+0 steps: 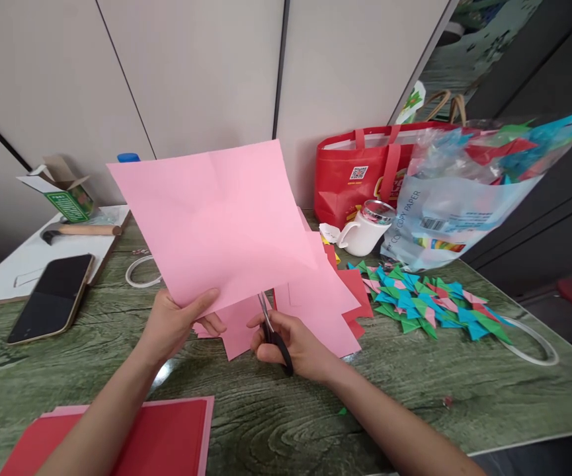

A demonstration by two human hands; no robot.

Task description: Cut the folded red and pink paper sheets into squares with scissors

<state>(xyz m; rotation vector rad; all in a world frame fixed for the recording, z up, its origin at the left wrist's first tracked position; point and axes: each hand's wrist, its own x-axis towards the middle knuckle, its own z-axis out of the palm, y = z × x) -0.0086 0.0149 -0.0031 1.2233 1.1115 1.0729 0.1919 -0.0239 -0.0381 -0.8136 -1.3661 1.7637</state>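
A large sheet of pink paper [211, 225] is held up above the table, gripped at its lower left edge by my left hand [181, 317]. The thumb lies on the near face and the fingers are behind. My right hand [286, 344] is closed round the black handles of a pair of scissors [267, 317]. The scissor blades point up at the sheet's lower edge, and their tips are partly hidden there. Below and behind the sheet lie more pink paper pieces [315, 284], with red paper pieces [358, 294] showing at their right.
To the right lie many folded paper triangles [424, 304], a white mug [362, 231], a red bag [340, 172] and a plastic copy-paper bag [444, 211]. At left are a phone [55, 297], a hammer [87, 230] and a green box [70, 201]. Red sheets [166, 436] lie at the front left.
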